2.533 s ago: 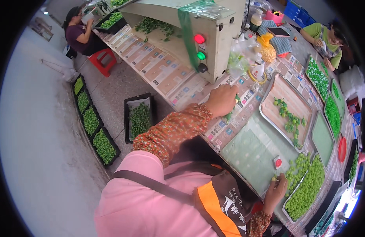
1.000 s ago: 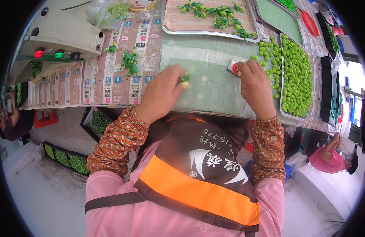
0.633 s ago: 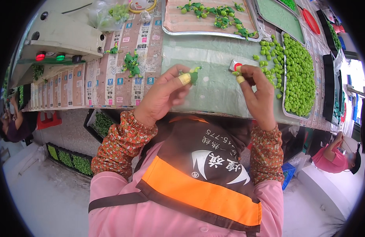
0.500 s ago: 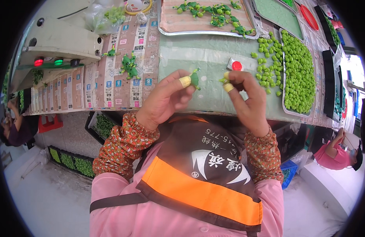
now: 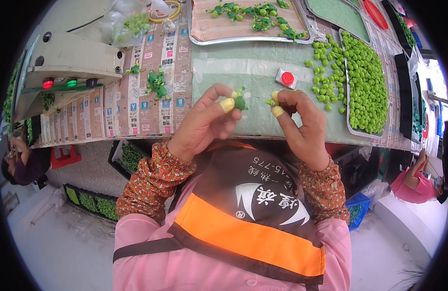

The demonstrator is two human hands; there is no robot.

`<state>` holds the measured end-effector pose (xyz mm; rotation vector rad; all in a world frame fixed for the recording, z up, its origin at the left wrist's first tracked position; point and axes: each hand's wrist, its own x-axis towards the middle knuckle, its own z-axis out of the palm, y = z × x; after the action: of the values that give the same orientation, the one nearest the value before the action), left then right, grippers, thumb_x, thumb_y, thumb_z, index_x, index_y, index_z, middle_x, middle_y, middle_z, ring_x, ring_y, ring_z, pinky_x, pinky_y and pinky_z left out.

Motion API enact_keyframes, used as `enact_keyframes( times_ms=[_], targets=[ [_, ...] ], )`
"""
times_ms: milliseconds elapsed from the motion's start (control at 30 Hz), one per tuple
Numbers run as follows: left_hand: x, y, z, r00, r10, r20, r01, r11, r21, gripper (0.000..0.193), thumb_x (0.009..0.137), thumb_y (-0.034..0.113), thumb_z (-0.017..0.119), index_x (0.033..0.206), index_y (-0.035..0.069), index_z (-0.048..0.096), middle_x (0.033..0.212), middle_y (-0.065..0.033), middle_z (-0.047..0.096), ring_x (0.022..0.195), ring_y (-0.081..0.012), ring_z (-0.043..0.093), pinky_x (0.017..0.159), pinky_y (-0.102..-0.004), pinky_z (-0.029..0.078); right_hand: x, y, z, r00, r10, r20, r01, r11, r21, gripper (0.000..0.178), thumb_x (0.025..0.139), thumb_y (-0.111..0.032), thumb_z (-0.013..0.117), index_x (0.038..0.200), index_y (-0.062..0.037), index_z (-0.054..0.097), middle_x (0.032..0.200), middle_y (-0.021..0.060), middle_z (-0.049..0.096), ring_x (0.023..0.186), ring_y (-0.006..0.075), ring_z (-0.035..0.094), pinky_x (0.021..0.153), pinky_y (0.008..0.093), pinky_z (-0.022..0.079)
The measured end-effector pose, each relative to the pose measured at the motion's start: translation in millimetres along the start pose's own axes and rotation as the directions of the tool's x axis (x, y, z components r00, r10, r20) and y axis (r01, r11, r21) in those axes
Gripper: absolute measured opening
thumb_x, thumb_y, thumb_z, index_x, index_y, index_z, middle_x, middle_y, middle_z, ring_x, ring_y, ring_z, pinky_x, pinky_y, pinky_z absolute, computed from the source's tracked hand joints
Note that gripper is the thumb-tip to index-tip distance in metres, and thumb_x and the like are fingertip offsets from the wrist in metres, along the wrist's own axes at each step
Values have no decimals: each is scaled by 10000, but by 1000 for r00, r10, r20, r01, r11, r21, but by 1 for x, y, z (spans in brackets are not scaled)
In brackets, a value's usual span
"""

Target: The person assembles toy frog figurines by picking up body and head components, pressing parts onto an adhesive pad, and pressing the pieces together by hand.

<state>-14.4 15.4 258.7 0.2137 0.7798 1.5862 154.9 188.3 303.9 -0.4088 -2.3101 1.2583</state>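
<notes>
Pinched between thumb and fingers of my left hand [image 5: 204,119] is a small dark-green toy figure [image 5: 240,102] with light-green bits at its top. A short way to its right, my right hand [image 5: 305,126] pinches a small light-green toy part [image 5: 269,102], mostly covered by the fingertips. Yellow tape wraps the thumb and a finger of both hands. The two held pieces are apart, above the green work surface [image 5: 224,72]. Beyond my right hand sits a small box with a red round cap [image 5: 287,77]. Loose light-green round parts [image 5: 325,72] lie to the right.
A metal tray [image 5: 349,114] heaped with the round parts stands at right. Another tray [image 5: 253,42] at the back holds finished-looking green figures. More figures [image 5: 157,83] lie left, near a machine [image 5: 81,53] with coloured buttons. Other people [image 5: 25,162] are at both sides.
The left hand has tilted slightly, turning the dark-green figure. The right hand has shifted slightly left, still pinching its light-green part. The whole view has moved a little.
</notes>
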Motion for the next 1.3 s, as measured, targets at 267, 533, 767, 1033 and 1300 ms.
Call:
enact_keyframes(
  times_ms=[267, 533, 767, 1033, 1300],
  targets=[
    [0, 0, 5, 989, -1, -150, 45, 957, 285, 188, 1028, 163, 579, 1183, 101, 494, 1041, -60, 630, 834, -105, 654, 616, -222, 577, -5, 5, 3, 1000, -10, 12, 10, 1000, -12, 249, 862, 91, 667, 1096, 13, 633, 909, 106, 634, 755, 191, 653, 655, 290, 527],
    [-3, -2, 13, 987, 41, -157, 35, 891, 452, 180, 1036, 153, 571, 1183, 83, 493, 941, -30, 602, 788, -77, 627, 599, -217, 550, -11, 0, 12, 993, -105, 57, 109, 992, -59, 244, 848, 53, 670, 1080, -5, 620, 852, 134, 610, 720, 298, 611, 629, 381, 497],
    [-8, -9, 25, 976, 97, -195, 15, 864, 503, 174, 1013, 109, 549, 1152, 75, 451, 1020, -51, 575, 667, -53, 561, 535, -217, 469, -15, -4, 22, 992, -106, 65, 112, 990, -89, 268, 829, 42, 664, 1084, -20, 612, 819, 137, 581, 725, 337, 593, 624, 430, 479],
    [-12, -15, 35, 964, 207, -166, -42, 737, 674, 184, 988, 44, 557, 1130, 57, 439, 998, -46, 586, 667, -38, 544, 534, -203, 440, -15, -11, 19, 982, -161, 102, 180, 961, -210, 280, 790, 59, 657, 1056, -17, 613, 807, 137, 553, 716, 337, 585, 621, 436, 484],
    [-15, -24, 35, 914, 407, -6, -171, 398, 901, 229, 938, 57, 586, 1121, 11, 455, 949, -185, 649, 804, -301, 692, 697, -377, 539, -21, -10, 26, 986, -156, 58, 165, 967, -193, 236, 787, 82, 647, 1006, -1, 624, 799, 143, 575, 687, 329, 606, 595, 409, 488]
  ],
)
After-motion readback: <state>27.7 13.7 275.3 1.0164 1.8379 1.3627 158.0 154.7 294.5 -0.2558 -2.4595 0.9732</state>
